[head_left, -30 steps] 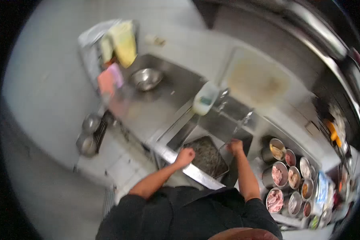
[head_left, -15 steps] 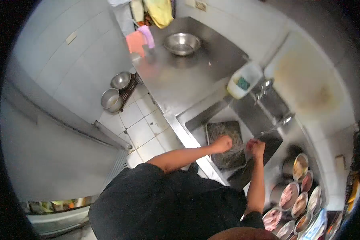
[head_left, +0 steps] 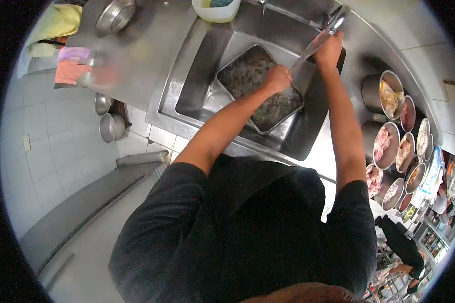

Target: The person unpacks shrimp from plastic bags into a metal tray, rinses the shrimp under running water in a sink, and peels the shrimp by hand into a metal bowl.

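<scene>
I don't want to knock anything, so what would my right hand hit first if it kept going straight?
Your right hand would probably meet the metal tap first. It's just past your fingers, perhaps already touching; I can't judge the depth.

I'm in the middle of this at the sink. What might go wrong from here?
The tray lies askew in the sink, so pressure from the left hand could shift it.
Splashes might reach the open pots of meat beside the sink.
The plastic container at the sink's edge could get knocked in.
</scene>
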`<move>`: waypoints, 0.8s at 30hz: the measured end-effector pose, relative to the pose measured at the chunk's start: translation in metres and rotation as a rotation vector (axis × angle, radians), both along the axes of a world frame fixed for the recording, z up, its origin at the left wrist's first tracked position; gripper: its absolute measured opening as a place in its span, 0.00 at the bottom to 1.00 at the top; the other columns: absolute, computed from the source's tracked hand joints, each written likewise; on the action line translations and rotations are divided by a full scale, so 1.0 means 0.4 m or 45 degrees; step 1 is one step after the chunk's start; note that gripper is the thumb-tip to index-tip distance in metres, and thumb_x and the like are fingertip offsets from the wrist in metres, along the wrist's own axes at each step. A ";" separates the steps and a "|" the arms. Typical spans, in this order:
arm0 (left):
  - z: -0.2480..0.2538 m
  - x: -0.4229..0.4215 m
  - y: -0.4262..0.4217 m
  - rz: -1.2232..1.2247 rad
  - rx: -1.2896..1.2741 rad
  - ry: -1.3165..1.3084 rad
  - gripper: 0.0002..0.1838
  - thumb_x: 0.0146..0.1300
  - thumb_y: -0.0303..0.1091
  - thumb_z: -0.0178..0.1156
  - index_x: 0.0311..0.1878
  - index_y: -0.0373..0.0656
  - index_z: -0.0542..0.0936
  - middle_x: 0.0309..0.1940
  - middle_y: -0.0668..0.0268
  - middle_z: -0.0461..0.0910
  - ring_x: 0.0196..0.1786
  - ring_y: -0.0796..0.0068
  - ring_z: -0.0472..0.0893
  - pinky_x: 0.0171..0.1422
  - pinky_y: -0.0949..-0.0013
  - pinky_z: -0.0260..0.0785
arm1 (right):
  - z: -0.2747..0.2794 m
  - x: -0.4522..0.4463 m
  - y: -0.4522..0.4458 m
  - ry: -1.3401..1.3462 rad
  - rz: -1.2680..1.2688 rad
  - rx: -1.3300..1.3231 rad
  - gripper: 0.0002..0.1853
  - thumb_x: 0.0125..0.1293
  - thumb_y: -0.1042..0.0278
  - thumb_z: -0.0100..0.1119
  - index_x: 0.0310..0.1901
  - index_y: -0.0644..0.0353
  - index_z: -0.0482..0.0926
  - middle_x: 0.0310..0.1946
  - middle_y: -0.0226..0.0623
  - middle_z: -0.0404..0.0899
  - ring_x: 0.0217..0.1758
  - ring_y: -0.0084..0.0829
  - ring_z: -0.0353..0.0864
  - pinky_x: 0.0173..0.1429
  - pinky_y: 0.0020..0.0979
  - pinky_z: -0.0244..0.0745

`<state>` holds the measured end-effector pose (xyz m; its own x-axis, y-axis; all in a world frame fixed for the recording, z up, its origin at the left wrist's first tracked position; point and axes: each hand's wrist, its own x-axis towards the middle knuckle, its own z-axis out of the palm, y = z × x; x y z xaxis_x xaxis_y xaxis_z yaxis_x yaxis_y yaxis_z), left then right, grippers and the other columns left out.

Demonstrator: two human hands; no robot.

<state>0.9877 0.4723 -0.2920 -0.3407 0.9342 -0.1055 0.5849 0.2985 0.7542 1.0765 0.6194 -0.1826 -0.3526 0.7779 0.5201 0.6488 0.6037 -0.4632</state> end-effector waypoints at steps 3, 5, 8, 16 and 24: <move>-0.067 -0.040 -0.016 -0.002 -0.160 -0.108 0.06 0.46 0.33 0.62 0.27 0.45 0.86 0.29 0.54 0.82 0.35 0.53 0.82 0.43 0.57 0.74 | -0.099 -0.005 0.066 0.214 0.063 -0.059 0.14 0.52 0.74 0.59 0.41 0.64 0.71 0.41 0.53 0.69 0.42 0.56 0.74 0.46 0.48 0.73; -0.162 -0.088 -0.027 -0.039 -0.059 -0.176 0.06 0.44 0.32 0.62 0.27 0.45 0.85 0.32 0.56 0.83 0.37 0.54 0.82 0.45 0.59 0.74 | -0.098 -0.025 0.074 0.540 0.051 -0.231 0.11 0.55 0.73 0.58 0.40 0.64 0.71 0.40 0.52 0.70 0.40 0.56 0.75 0.44 0.48 0.73; -0.205 -0.162 -0.063 0.065 -0.073 -0.086 0.08 0.45 0.32 0.62 0.30 0.46 0.86 0.35 0.56 0.83 0.40 0.56 0.82 0.47 0.59 0.74 | -0.070 -0.043 0.046 0.503 -0.197 -0.135 0.08 0.57 0.72 0.57 0.39 0.64 0.76 0.35 0.52 0.77 0.38 0.53 0.79 0.43 0.46 0.74; -0.321 -0.417 -0.093 0.486 -0.015 0.388 0.20 0.53 0.45 0.65 0.44 0.41 0.82 0.42 0.49 0.81 0.48 0.47 0.78 0.56 0.52 0.69 | -0.633 0.177 -0.223 0.410 -0.603 -1.004 0.25 0.65 0.48 0.55 0.37 0.71 0.77 0.24 0.41 0.79 0.27 0.32 0.74 0.33 0.40 0.69; -0.584 -0.484 -0.045 0.571 0.075 0.438 0.24 0.59 0.54 0.60 0.39 0.38 0.82 0.39 0.48 0.81 0.44 0.46 0.79 0.52 0.51 0.70 | -0.778 0.226 -0.408 0.893 -1.083 -1.816 0.37 0.71 0.39 0.40 0.61 0.72 0.67 0.60 0.44 0.70 0.54 0.43 0.75 0.54 0.42 0.73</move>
